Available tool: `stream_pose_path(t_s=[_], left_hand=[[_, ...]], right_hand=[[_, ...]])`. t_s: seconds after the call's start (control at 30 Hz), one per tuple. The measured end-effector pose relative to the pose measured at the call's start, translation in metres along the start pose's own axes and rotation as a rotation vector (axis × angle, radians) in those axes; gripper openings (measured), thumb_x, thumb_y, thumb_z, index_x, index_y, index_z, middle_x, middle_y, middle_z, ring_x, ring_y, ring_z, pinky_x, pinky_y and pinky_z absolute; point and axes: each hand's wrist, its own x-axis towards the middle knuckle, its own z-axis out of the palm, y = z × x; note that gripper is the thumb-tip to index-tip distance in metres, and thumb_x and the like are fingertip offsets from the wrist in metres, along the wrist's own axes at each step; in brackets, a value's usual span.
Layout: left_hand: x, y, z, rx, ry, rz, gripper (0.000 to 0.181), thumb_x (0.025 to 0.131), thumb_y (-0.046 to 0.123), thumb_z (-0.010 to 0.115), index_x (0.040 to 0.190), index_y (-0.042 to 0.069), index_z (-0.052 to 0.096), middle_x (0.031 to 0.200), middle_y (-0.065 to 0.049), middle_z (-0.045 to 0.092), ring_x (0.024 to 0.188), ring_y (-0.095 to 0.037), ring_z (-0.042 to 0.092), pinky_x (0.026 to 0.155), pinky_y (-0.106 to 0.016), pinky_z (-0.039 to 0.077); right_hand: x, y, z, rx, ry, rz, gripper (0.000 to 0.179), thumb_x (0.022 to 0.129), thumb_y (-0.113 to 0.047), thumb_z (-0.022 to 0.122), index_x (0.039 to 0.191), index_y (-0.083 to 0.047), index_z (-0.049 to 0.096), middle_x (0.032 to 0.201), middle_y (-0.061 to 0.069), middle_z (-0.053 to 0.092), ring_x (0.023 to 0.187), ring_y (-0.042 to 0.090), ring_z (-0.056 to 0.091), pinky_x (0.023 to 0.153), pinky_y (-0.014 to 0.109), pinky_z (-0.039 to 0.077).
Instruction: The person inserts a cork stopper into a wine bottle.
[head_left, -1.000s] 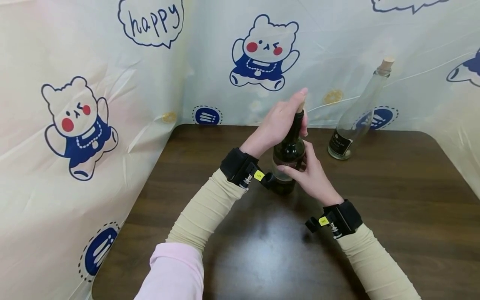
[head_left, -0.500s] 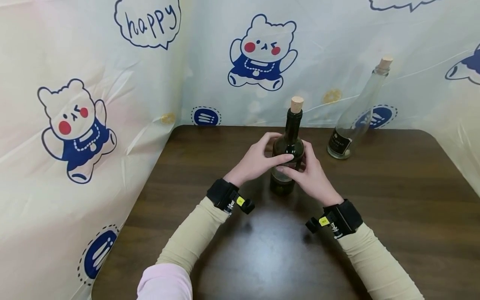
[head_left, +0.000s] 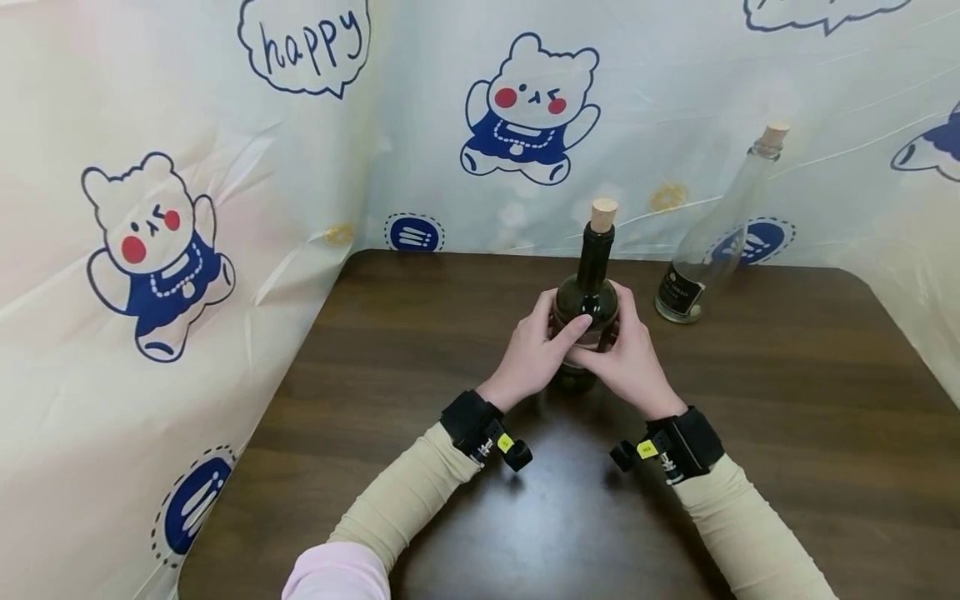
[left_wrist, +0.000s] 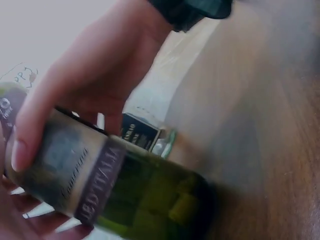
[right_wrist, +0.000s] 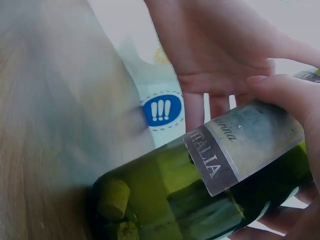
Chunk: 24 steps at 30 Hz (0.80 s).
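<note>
A dark green wine bottle [head_left: 595, 260] stands upright at the middle of the table, with a cork stopper [head_left: 603, 215] in its mouth. My left hand [head_left: 529, 354] grips its body from the left, the thumb across the front. From the other side my right hand [head_left: 632, 360] holds the same body, and the two thumbs come close together. In the right wrist view the label [right_wrist: 245, 142] faces the camera, and loose corks [right_wrist: 114, 199] show through the green glass near the base. Whether the base touches the table cannot be told.
A clear glass bottle [head_left: 720, 217] with a cork and dark label stands at the back right of the brown wooden table [head_left: 337, 450]. A cartoon-printed curtain [head_left: 420, 125] hangs behind and to the left.
My left hand has come down from the cork and neck to the bottle's body. The bottle has shifted slightly to the right. The right hand keeps its hold.
</note>
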Motion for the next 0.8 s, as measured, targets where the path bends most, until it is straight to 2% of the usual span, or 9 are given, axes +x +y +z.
stream_pose_path(t_s=[0.13, 0.27, 0.37, 0.47, 0.63, 0.8], left_hand=[[0.0, 0.0, 0.006, -0.106, 0.021, 0.059, 0.059, 0.099, 0.051, 0.058, 0.146, 0.017, 0.05, 0.13, -0.004, 0.065, 0.117, -0.01, 0.064, 0.099, -0.031, 0.055], [0.003, 0.003, 0.006, -0.135, 0.05, 0.092, 0.05, 0.096, 0.047, 0.064, 0.135, 0.016, 0.061, 0.127, -0.004, 0.068, 0.11, -0.009, 0.07, 0.093, -0.027, 0.058], [0.003, 0.002, 0.003, -0.094, 0.087, 0.064, 0.041, 0.095, 0.046, 0.066, 0.123, 0.016, 0.067, 0.12, -0.001, 0.072, 0.1, -0.007, 0.073, 0.088, -0.027, 0.059], [0.003, -0.001, 0.0, -0.069, 0.103, 0.035, 0.035, 0.096, 0.043, 0.067, 0.118, 0.017, 0.069, 0.115, 0.001, 0.073, 0.098, -0.006, 0.073, 0.089, -0.029, 0.059], [0.004, -0.005, -0.004, -0.053, 0.087, 0.02, 0.037, 0.096, 0.043, 0.067, 0.117, 0.013, 0.07, 0.112, 0.001, 0.074, 0.098, -0.008, 0.073, 0.09, -0.032, 0.059], [0.003, -0.006, -0.005, -0.043, 0.066, 0.0, 0.037, 0.096, 0.041, 0.068, 0.116, 0.011, 0.071, 0.109, 0.001, 0.074, 0.098, -0.01, 0.072, 0.09, -0.033, 0.059]], right_hand=[[-0.001, -0.005, -0.013, -0.03, 0.059, -0.004, 0.093, 0.078, -0.021, 0.087, 0.155, -0.018, 0.035, 0.134, 0.013, 0.063, 0.099, 0.019, 0.064, 0.075, 0.027, 0.052], [0.001, -0.009, -0.042, 0.01, 0.192, 0.049, 0.09, 0.075, -0.011, 0.089, 0.15, -0.015, 0.04, 0.138, 0.007, 0.058, 0.112, 0.013, 0.06, 0.088, 0.021, 0.05], [0.003, -0.009, -0.075, -0.006, 0.307, 0.108, 0.093, 0.072, -0.008, 0.091, 0.15, -0.019, 0.041, 0.138, 0.001, 0.056, 0.119, 0.011, 0.057, 0.097, 0.025, 0.049], [0.007, -0.006, -0.113, -0.087, 0.386, 0.187, 0.098, 0.07, -0.011, 0.093, 0.152, -0.025, 0.039, 0.142, -0.002, 0.053, 0.124, 0.012, 0.053, 0.107, 0.031, 0.046], [0.009, 0.005, -0.17, -0.192, 0.45, 0.299, 0.099, 0.076, -0.019, 0.089, 0.156, -0.031, 0.032, 0.15, -0.006, 0.046, 0.135, 0.013, 0.043, 0.12, 0.039, 0.031], [0.013, 0.029, -0.202, -0.204, 0.485, 0.397, 0.094, 0.081, -0.027, 0.084, 0.155, -0.034, 0.027, 0.147, -0.015, 0.039, 0.139, 0.011, 0.033, 0.124, 0.046, 0.024]])
